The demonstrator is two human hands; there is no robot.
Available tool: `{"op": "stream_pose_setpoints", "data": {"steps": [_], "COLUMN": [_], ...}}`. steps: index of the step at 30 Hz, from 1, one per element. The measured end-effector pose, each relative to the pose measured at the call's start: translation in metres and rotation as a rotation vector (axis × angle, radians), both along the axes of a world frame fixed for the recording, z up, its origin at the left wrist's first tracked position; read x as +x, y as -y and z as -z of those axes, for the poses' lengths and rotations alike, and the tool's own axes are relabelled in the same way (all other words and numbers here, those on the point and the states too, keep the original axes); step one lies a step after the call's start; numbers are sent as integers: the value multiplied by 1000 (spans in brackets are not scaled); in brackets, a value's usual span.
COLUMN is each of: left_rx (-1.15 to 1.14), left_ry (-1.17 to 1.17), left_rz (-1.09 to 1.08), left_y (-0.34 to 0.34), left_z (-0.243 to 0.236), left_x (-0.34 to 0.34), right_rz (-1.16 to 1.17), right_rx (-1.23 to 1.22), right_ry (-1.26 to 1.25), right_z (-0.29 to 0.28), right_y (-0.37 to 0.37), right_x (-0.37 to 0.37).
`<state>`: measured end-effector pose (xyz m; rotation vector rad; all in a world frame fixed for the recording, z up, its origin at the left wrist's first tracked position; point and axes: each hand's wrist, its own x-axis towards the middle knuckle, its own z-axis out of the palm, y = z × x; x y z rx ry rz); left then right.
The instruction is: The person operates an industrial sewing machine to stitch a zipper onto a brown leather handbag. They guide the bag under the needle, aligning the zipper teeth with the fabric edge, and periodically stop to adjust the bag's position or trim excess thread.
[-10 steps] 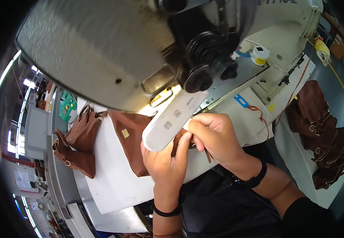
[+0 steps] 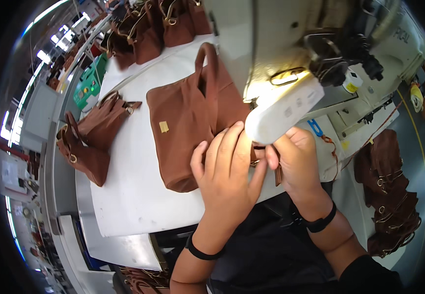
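A brown handbag (image 2: pixel 193 117) with a looped handle and a small tan tag lies under the head of a sewing machine (image 2: pixel 271 44). My left hand (image 2: pixel 229 176) rests on the bag's near right part, fingers stretched out and holding nothing. Beside it, my right hand (image 2: pixel 298 159) has curled fingers and thumb at the bag's right edge; what they pinch is hidden. A short brown strap end (image 2: pixel 278 175) hangs just below those fingers. A long white plate with a rounded end (image 2: pixel 283 112) juts from the machine over both hands and covers the stitching spot.
Another brown bag (image 2: pixel 92 134) sits on the white table (image 2: pixel 119 206) at left. Several brown bags (image 2: pixel 146 36) stand at the back. Brown pieces with gold rings (image 2: pixel 389 196) are piled at right. A blue plastic tag (image 2: pixel 315 127) and a green box (image 2: pixel 90 83) are also present.
The view has shifted, showing more of the bag and the back of the table. My left hand has gone from closed beneath the white plate to spread on the bag. My right hand stays curled.
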<state>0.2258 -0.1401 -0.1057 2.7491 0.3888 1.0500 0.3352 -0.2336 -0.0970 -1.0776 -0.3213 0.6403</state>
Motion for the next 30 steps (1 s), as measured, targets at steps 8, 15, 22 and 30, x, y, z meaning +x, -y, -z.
{"op": "stream_pose_setpoints", "data": {"steps": [8,15,22,30], "left_rx": [88,40,16,-21], "left_ry": [82,63,199,276], "left_rz": [-113,17,14,148], "left_y": [8,-1,-4,-15], "left_z": [28,15,6,-5], "left_x": [19,12,26,29], "right_rz": [-14,14,31,-28], "right_rx": [-10,45,8,11], "right_ry": [-9,-96,145,19], "right_z": [-2,-2,0,9], "right_y": [5,9,20,15], "right_x": [3,-3,1,7]}}
